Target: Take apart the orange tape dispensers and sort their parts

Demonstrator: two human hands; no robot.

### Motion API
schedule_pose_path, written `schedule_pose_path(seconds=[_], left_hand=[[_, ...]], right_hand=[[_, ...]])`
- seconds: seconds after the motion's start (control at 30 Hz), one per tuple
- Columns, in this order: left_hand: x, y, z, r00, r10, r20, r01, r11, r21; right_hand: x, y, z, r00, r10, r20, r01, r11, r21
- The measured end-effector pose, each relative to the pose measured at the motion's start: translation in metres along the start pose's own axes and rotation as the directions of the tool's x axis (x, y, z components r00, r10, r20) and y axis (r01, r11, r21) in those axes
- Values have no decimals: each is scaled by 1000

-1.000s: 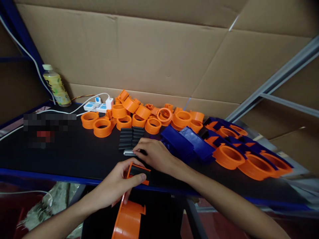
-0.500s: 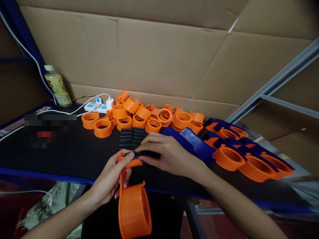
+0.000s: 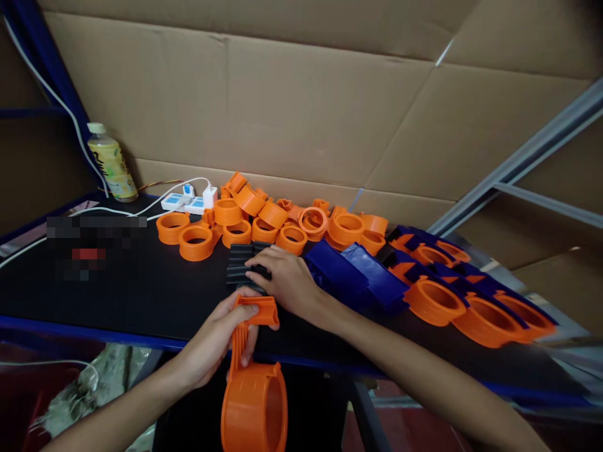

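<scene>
My left hand (image 3: 214, 342) grips an orange plastic ring part (image 3: 254, 402) by its upper bracket, and the round body hangs below the table's front edge. My right hand (image 3: 282, 276) reaches onto the black table (image 3: 117, 295) and its fingers curl over the two stacks of black ribbed blocks (image 3: 239, 263). Whether the fingers pinch a block is hidden. A pile of loose orange rings (image 3: 264, 223) lies just behind the stacks.
Blue covers (image 3: 353, 273) lie right of my right hand, beside a row of orange rings with blue tops (image 3: 471, 298). A drink bottle (image 3: 112, 164) and a white power strip (image 3: 186, 201) stand at the back left. Cardboard sheets (image 3: 282, 100) wall the back.
My right hand left the orange part, where it had been pressing a black block, and moved back to the black stacks. My left hand turned the orange part so its ring hangs lower.
</scene>
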State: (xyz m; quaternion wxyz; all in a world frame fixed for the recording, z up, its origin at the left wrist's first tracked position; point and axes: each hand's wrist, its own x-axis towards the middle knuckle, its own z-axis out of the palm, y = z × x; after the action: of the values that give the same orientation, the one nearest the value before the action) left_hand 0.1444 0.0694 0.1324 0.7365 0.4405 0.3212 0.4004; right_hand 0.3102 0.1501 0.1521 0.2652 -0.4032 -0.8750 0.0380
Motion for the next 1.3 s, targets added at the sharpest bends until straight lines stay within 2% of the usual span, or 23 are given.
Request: schedule_pose_path(seconds=[0.13,0.27,0.37,0.47,0.57,0.67,0.77,0.83,0.9,1.0,1.07,1.2,1.3], left_hand=[[0,1,0,1000,27,14,-26,999,-25],[-2,2,-1,998,46,-37,-51,987,-153],[-3,3,-1,984,92,-153,-127,964,-234],[-1,3,-1,940,188,-285,-265,929,-258],[1,1,1,906,234,-353,-337,903,-266],[3,1,3,901,282,-330,-383,874,-299],[5,1,3,899,345,-269,-419,855,-307],[6,-2,2,911,351,-216,-400,879,-260],[8,-7,0,926,343,-159,-369,911,-184],[9,-13,-4,940,328,-95,-336,938,-89],[9,-14,-6,947,314,-64,-318,947,-51],[10,-13,-7,959,284,-21,-284,958,-22],[11,-13,-8,962,274,-10,-274,962,-1]], right_hand=[[0,-2,1,999,27,-27,-28,999,-25],[-5,-7,-22,995,86,-43,-81,991,106],[-15,-16,-57,987,108,117,-140,940,313],[-32,-31,-89,956,67,284,-188,886,424],[-47,-48,-105,944,48,327,-162,930,331],[-48,-51,-112,957,66,282,-125,972,197],[-24,-20,-124,992,49,119,-58,996,72],[5,19,-134,996,74,-56,-78,994,-70],[38,67,-141,984,103,-142,-132,968,-211],[78,133,-141,978,188,-93,-206,946,-249],[94,162,-133,977,207,-50,-213,948,-238],[102,182,-115,981,193,-28,-194,954,-229],[95,184,-115,983,181,-29,-183,954,-238]])
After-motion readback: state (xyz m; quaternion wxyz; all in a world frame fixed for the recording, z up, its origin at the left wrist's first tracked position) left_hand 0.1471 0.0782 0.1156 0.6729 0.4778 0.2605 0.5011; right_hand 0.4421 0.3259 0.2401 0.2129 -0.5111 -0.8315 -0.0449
